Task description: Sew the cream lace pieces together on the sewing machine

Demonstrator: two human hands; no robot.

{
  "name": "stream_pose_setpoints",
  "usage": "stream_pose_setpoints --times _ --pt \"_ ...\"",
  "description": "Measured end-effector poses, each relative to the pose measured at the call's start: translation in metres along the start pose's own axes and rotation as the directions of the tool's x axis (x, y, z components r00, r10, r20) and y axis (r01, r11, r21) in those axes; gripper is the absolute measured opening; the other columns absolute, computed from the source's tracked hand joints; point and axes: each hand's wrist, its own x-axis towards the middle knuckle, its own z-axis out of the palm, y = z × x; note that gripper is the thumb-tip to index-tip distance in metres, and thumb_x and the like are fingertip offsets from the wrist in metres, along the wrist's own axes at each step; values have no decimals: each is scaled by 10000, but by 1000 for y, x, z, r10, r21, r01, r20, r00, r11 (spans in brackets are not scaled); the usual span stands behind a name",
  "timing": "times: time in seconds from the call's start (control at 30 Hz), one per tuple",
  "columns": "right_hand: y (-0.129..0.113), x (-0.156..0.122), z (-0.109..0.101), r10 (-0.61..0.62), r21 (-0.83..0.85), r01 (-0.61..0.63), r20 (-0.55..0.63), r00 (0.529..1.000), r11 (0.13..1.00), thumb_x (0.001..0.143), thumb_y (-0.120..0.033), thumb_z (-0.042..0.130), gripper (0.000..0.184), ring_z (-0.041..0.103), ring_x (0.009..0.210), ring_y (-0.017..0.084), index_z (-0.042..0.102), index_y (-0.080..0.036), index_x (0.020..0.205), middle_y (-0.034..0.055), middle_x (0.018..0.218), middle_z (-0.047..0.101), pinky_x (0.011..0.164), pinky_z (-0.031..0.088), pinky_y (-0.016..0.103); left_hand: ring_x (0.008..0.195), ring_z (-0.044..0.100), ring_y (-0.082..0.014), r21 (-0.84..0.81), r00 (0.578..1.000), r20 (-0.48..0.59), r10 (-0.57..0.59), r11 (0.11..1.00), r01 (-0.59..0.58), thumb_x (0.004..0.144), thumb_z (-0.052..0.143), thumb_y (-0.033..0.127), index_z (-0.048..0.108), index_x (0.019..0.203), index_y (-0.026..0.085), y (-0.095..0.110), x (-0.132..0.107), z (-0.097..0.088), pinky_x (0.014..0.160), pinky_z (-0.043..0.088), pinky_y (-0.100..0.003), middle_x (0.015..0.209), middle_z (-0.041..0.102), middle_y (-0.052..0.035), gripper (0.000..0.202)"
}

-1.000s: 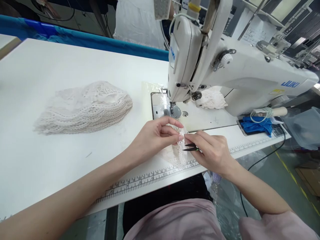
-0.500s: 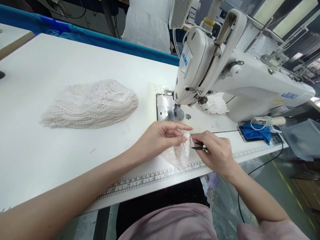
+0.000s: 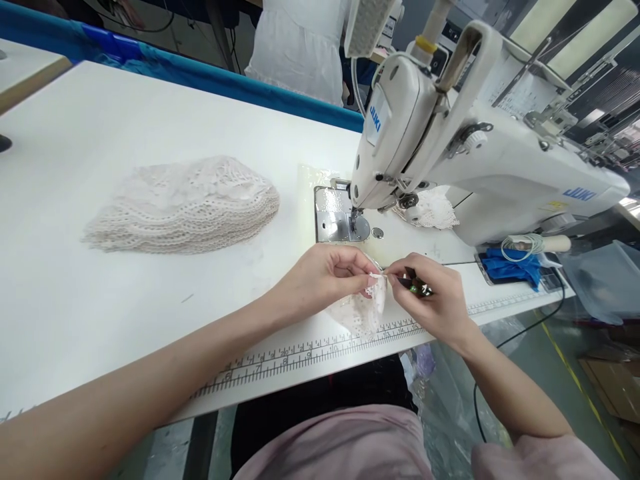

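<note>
Lace piece [image 3: 361, 315]: one, white, with an openwork edge; I find it in front of the sewing machine [image 3: 395, 140], on the operator's side of the needle.
Left hand [image 3: 327, 275]: thumb and fingers closed in a narrow pinch on the upper part of the lace.
Right hand [image 3: 440, 295]: curled around black thread snips [image 3: 416, 287]; thumb and index fingertips nearly meet just beside the lace edge — I cannot tell whether they grip lace, thread or nothing.
Lie of the lace: its long axis, as I read it, runs from the pinch down toward the printed ruler [image 3: 300, 358] at the near table edge; the left hand is nearer, with the snips just to the right of the cloth.
Lace stack [image 3: 185, 210]: many layers, flat on the white table [image 3: 75, 313], well apart from the left hand.
Second lace bundle [image 3: 433, 208]: beneath the machine's arm, behind the hands.
Blue cloth [image 3: 510, 265]: bunched at the table's right end — beyond the right hand.
Loose thread [image 3: 187, 298]: one dark snippet, below the stack.
</note>
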Motion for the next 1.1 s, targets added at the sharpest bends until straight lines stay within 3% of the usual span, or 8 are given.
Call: stream_pose_setpoints --times 0.23,0.4,0.57,0.77,0.9,1.1 --pt "1 -3 -6 -1 27 1 28 1000 1000 811 -117 590 217 524 600 87 637 -159 1018 9 772 619 490 397 203 717 651 -129 -11 1000 -11 -8 1000 8 781 699 291 700 817 149 2 -1 0 702 535 -263 785 702 -33 146" --pt "7 -10 -4 -136 -153 137 17 991 979 857 -120 561 211 621 703 105 631 -190 1044 22 846 671 530 446 201 705 655 -134 8 1000 1 -17 1000 17 793 687 304 688 809 154 4 -1 1 696 537 -271 779 703 -35 150" --pt "10 -12 -1 -196 -283 196 27 980 939 875 -114 530 186 626 692 86 625 -193 1014 -2 816 667 521 433 189 690 651 -140 38 1000 15 7 999 -7 791 687 339 667 810 160 1 0 0 696 539 -288 725 674 -20 181" --pt "7 -8 2 -243 -372 239 37 969 897 878 -135 528 119 600 643 76 612 -186 946 -12 772 643 479 369 201 634 652 -113 -28 998 54 -31 999 32 800 680 356 602 846 165 1 -1 -1 570 545 -272 1054 647 -69 212" --pt "7 -7 5 -258 -392 245 18 966 887 882 -163 562 62 569 595 70 602 -175 928 -18 739 623 468 346 205 728 660 -135 -100 998 64 -25 995 31 753 738 322 608 874 163 1 0 0 723 562 -297 767 659 -6 239" --pt "9 -6 8 -224 -418 223 47 974 881 908 -188 528 84 541 578 76 598 -178 862 -18 695 594 462 326 208 596 553 -95 -18 994 109 -32 999 35 796 672 330 656 766 160 -5 0 2 556 453 -227 688 617 5 174"
